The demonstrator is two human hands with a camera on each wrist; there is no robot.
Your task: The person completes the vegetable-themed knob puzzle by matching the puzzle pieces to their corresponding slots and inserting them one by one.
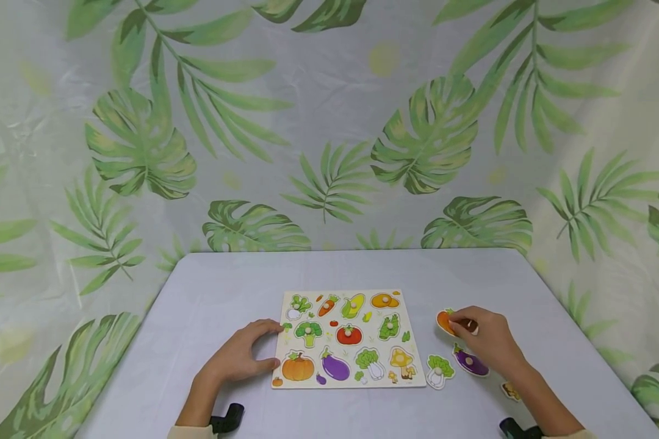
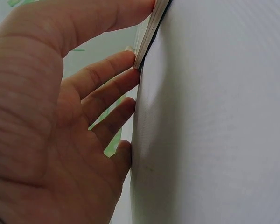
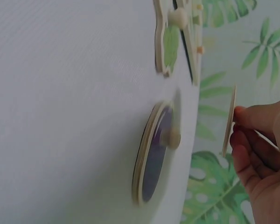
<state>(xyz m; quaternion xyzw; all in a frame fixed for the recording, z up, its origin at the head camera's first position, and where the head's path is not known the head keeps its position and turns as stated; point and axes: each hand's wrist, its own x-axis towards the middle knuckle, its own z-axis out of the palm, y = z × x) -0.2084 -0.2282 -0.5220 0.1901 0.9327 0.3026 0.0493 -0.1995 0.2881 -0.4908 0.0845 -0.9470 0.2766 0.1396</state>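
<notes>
A wooden knob puzzle board (image 1: 370, 332) with printed vegetables lies flat on the table. My left hand (image 1: 243, 352) rests at its left edge, thumb and fingertips spread along the side; the left wrist view shows those fingers (image 2: 114, 88) extended against the board's edge (image 2: 151, 32). To the right of the board, my right hand (image 1: 489, 338) pinches an orange pumpkin piece (image 1: 445, 321) between thumb and fingers. In the right wrist view this pumpkin piece (image 3: 229, 122) is held edge-on above the table. Below that hand lies a purple eggplant piece (image 1: 470, 361) with a round knob (image 3: 174, 139).
A leafy cabbage piece (image 1: 439, 372) lies against the board's lower right corner. Partly hidden by the right forearm is a small yellow-brown piece (image 1: 509, 391). A white cloth covers the table (image 1: 225, 274), and a leaf-patterned curtain (image 1: 329, 122) hangs behind it.
</notes>
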